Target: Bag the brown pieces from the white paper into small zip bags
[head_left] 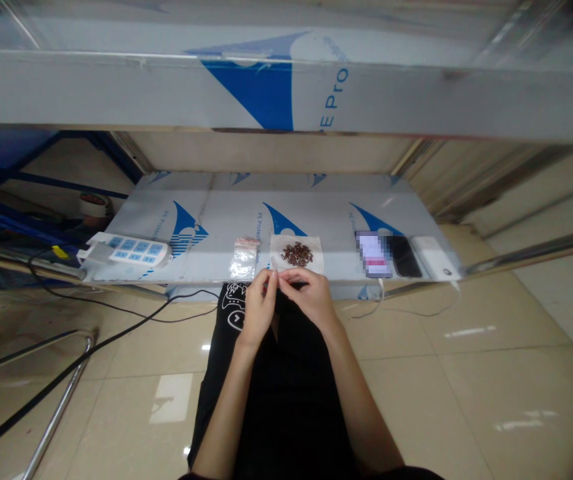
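Note:
My left hand [260, 303] and my right hand [310, 298] meet at the front edge of the shelf, fingertips together. Both are closed in a pinch. A small pale, see-through sliver shows at the fingertips; I cannot make out what it is. Just beyond them lies a white paper square [315, 244] bearing a heap of small dark brown, glossy pieces [297, 254]. To its left, near my left hand, is a stack of small clear plastic bags [243, 259] with a reddish top edge.
A white power strip [136, 251] lies at the shelf's left end. On the right are a lit phone [375, 255], a dark phone [403, 257] and a white box-shaped device [432, 258] with cables. An upper ledge [141, 93] crosses above. A black cable [111, 337] runs at the left.

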The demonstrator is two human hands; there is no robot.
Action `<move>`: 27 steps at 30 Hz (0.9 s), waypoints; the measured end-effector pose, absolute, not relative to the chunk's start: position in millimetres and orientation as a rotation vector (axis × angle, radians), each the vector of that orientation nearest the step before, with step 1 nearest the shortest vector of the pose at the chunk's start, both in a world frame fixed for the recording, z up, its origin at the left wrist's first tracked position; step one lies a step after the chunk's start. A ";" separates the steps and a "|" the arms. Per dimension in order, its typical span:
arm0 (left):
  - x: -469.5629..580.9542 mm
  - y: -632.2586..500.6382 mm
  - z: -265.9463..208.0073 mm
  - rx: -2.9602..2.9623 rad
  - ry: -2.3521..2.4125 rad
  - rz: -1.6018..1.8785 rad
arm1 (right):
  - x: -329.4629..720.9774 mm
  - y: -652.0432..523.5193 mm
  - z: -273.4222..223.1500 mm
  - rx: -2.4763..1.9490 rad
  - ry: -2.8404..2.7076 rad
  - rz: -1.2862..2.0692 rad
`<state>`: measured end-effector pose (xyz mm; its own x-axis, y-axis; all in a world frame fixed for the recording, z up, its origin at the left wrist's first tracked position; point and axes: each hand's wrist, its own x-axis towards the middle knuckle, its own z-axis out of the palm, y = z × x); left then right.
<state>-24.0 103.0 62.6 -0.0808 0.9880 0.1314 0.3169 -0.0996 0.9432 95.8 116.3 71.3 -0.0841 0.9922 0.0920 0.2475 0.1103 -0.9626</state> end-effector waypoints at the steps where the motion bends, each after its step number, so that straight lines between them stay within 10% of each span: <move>1: -24.1 103.4 61.7 1.487 1.451 1.204 | 95.7 116.6 70.7 -1.273 -1.504 1.028; 27: -26.0 104.1 43.4 1.806 1.758 1.042 | 102.0 114.5 59.8 -1.559 -1.929 0.584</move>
<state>-26.0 104.1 43.4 -0.0756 0.9714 0.2249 0.6635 -0.1194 0.7386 102.0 114.5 59.8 -0.1444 0.9754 0.1664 0.7192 0.2190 -0.6594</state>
